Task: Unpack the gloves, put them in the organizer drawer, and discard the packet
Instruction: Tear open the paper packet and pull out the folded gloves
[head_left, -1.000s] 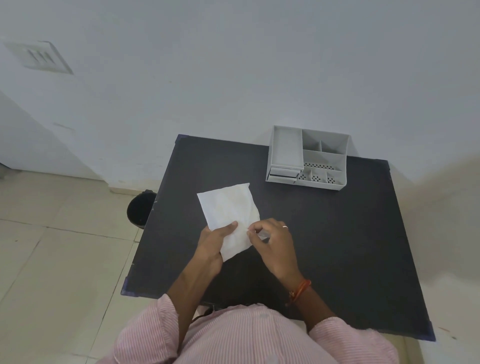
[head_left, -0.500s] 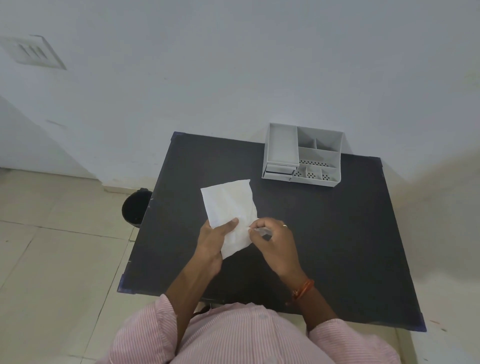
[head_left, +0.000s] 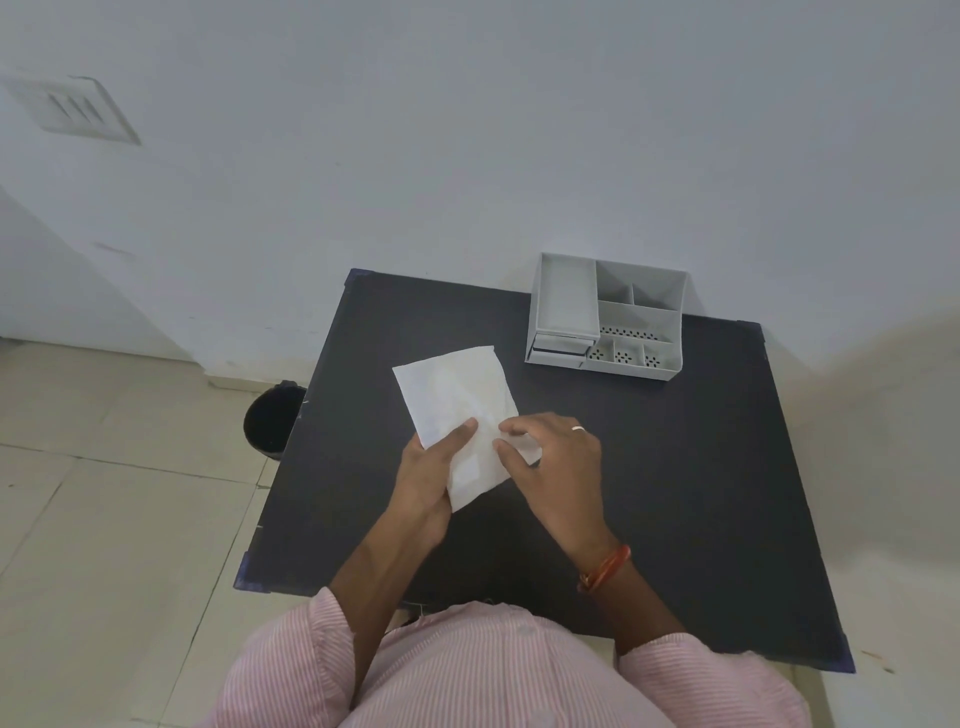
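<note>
Both hands grip the packet (head_left: 452, 410) above the worktop (head_left: 675, 493) middle: left hand (head_left: 426, 478) thumb on top, right hand (head_left: 558, 467) fingers pinching its right edge.

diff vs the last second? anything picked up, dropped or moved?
Almost nothing. Left hand keeps its grip on the white packet, thumb on top; right hand still pinches the packet's right edge, working it slightly. No glove is out yet. Only the camera shifted a little. Organizer, its drawer and the black bin beside the table stayed put.
</note>
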